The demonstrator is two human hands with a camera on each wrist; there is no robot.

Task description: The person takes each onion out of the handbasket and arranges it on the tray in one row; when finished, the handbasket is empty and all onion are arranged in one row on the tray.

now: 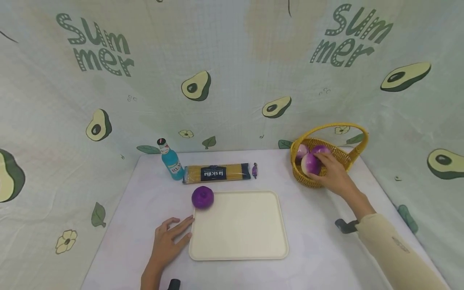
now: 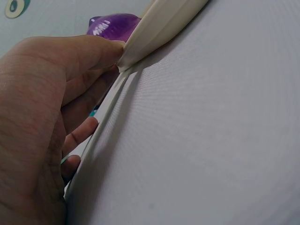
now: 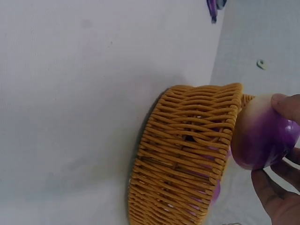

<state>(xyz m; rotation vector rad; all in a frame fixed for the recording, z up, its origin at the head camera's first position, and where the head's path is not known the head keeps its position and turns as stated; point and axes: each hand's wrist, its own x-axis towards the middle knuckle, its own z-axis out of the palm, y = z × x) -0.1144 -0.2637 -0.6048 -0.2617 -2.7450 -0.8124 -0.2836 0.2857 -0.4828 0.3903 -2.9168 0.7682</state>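
Note:
My right hand (image 1: 333, 176) grips a glossy, round purple-and-white vegetable (image 3: 265, 133), thumb on one side and fingers on the other. It is at the rim of the yellow-brown wicker basket (image 3: 183, 154), with similar purple-and-white vegetables (image 1: 302, 152) inside. My left hand (image 1: 168, 243) lies at the left edge of a cream rectangular tray (image 1: 239, 225), fingers extended; in the left wrist view the thumb touches the tray's rim. A solid purple round vegetable (image 1: 202, 197) sits at the tray's upper left corner, just beyond the left fingertips.
Behind the tray lies a pack of spaghetti (image 1: 217, 173), with a blue bottle (image 1: 171, 161) standing to its left and a small purple wrapped candy (image 1: 255, 170) to its right. The basket's tall handle (image 1: 331, 125) arches over it. A printed cloth (image 1: 232, 48) hangs around the table.

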